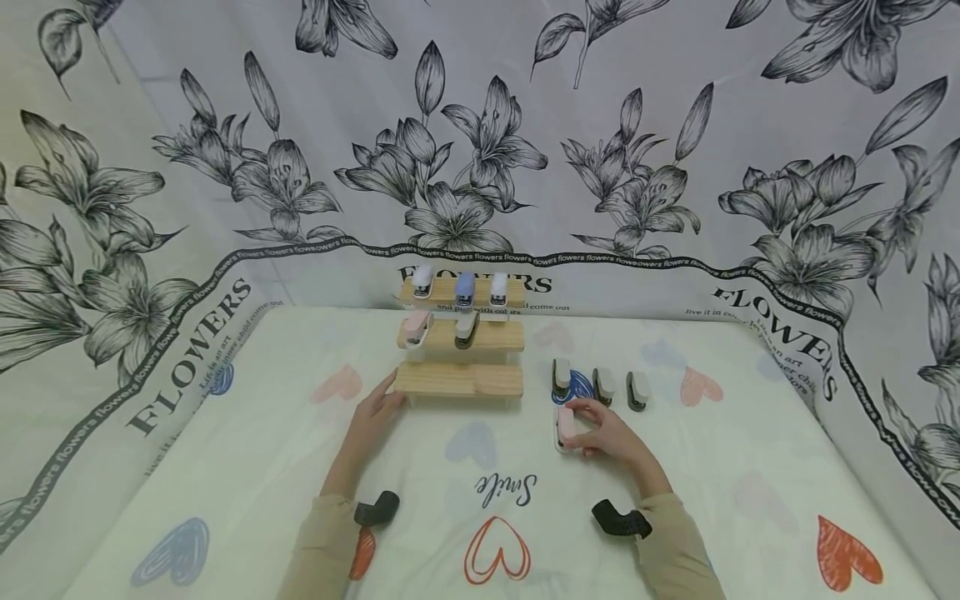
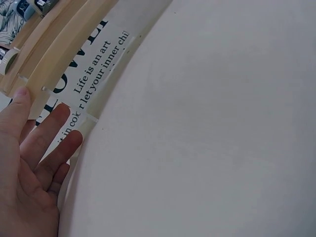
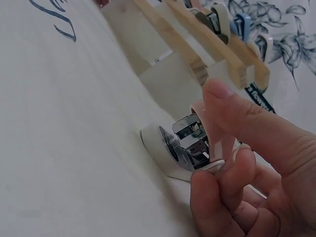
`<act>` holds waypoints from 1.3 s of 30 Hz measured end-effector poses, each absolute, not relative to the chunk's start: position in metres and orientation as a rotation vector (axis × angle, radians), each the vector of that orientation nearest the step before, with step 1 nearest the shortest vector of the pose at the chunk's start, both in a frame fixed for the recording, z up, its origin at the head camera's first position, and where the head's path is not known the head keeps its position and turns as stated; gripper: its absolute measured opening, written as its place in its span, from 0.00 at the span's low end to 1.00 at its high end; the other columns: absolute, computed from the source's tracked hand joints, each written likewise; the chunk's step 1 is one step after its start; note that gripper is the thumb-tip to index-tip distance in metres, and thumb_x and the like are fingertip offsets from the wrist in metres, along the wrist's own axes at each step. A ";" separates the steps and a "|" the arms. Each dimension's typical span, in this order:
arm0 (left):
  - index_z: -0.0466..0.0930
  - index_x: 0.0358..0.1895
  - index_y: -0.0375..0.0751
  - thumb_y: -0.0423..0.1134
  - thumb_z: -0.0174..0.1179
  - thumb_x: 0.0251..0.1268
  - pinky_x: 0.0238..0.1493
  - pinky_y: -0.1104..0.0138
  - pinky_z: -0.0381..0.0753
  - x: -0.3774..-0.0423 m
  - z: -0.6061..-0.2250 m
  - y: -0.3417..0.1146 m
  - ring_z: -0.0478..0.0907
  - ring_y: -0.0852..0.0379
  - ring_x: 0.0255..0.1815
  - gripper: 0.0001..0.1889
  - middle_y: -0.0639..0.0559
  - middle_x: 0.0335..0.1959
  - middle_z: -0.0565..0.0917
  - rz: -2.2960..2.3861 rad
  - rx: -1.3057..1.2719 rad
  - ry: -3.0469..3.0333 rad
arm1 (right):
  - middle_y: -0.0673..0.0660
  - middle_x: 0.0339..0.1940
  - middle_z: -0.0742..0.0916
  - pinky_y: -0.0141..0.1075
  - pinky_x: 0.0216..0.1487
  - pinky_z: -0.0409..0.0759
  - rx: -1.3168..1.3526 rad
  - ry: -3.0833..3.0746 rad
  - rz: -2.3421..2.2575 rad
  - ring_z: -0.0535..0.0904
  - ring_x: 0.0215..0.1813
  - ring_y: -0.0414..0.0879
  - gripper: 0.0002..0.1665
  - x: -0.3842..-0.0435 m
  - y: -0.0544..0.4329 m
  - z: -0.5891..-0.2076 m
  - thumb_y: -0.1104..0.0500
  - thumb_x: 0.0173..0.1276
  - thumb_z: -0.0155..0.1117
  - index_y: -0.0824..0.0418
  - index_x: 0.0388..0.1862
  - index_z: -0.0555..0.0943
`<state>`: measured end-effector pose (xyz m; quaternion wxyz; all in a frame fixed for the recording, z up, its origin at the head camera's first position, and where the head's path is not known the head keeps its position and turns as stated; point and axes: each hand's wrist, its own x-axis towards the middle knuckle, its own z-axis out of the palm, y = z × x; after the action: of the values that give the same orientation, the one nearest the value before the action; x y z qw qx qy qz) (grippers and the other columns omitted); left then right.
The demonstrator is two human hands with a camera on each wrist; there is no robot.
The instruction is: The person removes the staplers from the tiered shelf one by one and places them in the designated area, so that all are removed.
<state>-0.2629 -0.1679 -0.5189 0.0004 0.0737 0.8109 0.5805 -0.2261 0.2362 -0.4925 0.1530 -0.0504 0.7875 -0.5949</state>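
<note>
A three-tier wooden rack stands at the middle of the table. My left hand is at the left end of its lowest board, thumb and forefinger pinching the edge, the other fingers spread loosely below in the left wrist view. My right hand grips a pink-and-white stapler on the cloth, right of the rack; its metal inside shows in the right wrist view. On the middle board sit a pink stapler and a grey-beige stapler; the lowest board is bare.
A white stapler, a blue stapler and another white stapler line the top board. Three pale staplers with dark bases, one a grey stapler, stand beyond my right hand. A flower-printed curtain rises behind the table.
</note>
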 end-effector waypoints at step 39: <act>0.56 0.68 0.53 0.57 0.48 0.63 0.59 0.51 0.57 -0.261 -0.519 -0.166 0.68 0.45 0.56 0.31 0.42 0.55 0.73 1.816 0.198 2.567 | 0.62 0.65 0.65 0.39 0.27 0.74 -0.387 2.427 -1.840 0.72 0.14 0.47 0.35 -0.259 0.155 -0.416 0.55 0.62 0.62 0.63 0.65 0.62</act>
<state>-0.2615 -0.1664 -0.5195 -0.0045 0.0627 0.8147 0.5764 -0.2586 0.1546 -0.4157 0.0356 -0.1261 0.7899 -0.5990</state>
